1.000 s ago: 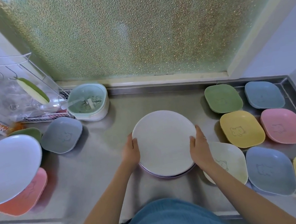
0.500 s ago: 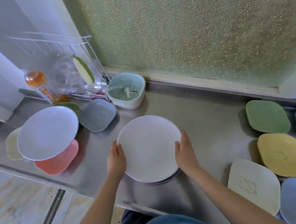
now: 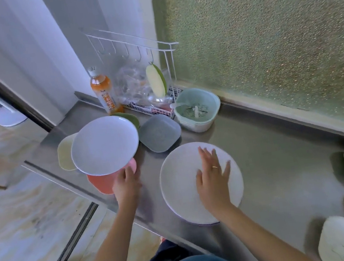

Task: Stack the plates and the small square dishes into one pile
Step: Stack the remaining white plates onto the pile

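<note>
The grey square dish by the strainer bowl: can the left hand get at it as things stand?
Probably yes. The left hand is at the pink dish, holding nothing, and the grey square dish lies uncovered beyond it. Only the white round plate overhangs nearby, so the hand should pass to its right.

Pink dish (image 3: 101, 182) mostly hidden, perhaps

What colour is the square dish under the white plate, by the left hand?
Coral pink square dish, seen in the head view.

Single head-worn wide-angle view, looking forward and steeply down from close above the worktop (image 3: 271, 160), angled left toward the rack (image 3: 131, 44) corner; frosted window (image 3: 262, 27) behind, floor (image 3: 22, 208) at left.
</note>
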The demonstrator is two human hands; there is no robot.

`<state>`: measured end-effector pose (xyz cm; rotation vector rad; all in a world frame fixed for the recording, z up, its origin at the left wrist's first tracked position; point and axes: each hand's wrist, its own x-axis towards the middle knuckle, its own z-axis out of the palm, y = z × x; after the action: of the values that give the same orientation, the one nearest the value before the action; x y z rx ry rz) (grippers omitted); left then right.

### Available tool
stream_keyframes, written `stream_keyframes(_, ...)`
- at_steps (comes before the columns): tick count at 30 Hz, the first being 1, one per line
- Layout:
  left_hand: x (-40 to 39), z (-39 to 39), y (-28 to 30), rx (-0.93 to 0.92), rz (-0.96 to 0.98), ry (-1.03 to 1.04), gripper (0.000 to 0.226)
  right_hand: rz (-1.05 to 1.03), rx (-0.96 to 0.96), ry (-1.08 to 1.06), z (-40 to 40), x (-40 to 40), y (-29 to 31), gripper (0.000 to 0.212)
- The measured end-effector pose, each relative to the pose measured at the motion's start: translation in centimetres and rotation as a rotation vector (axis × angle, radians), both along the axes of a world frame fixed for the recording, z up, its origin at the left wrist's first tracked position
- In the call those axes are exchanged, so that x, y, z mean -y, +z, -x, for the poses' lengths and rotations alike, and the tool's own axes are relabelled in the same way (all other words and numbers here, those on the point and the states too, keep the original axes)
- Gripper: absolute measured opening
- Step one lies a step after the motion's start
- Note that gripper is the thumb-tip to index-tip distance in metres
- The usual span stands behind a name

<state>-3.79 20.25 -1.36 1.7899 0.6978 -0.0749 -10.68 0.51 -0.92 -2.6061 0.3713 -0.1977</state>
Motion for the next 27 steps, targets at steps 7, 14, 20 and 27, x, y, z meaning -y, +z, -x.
stream_keyframes(7, -10.1, -5.2, -1.2, -0.185, 0.059, 0.216, 0.049, -0.137, -0.060, 0.259, -8.8, -10.6, 0.3, 0.055)
stream_keyframes(14, -12.2, -7.5, -1.4, -0.233, 0.054, 0.120, 0.030, -0.443, -0.176, 0.175, -13.0, -13.8, -1.0, 0.047)
stream_keyframes(20, -11.9, -6.8, 0.2, -0.060, 0.324, 0.053, 0.029, -0.732, -0.190, -0.169, -15.0, -13.7, -1.3, 0.047)
stream_keyframes(27, -7.0, -5.0, 2.1, 0.142, 0.292, -0.003, 0.037, -0.770, 0.026, -0.482, -15.5, -8.9, 0.6, 0.033)
